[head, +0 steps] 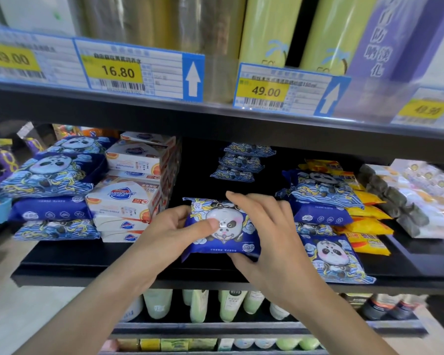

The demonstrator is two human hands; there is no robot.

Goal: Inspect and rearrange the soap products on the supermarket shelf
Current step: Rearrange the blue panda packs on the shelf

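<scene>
A blue panda-print pack is held in front of the middle shelf, its printed face toward me. My left hand grips its left end, thumb pressed on the panda face. My right hand holds its right side, fingers over the top edge and thumb under the bottom. More panda packs are stacked at left, at the back and at right; one lies flat at the front right. White soap boxes are stacked between the left stack and the dark gap.
Yellow packs and clear-wrapped goods fill the shelf's right side. The upper shelf carries price tags and tall yellow-green cans. Pale bottles stand on the shelf below.
</scene>
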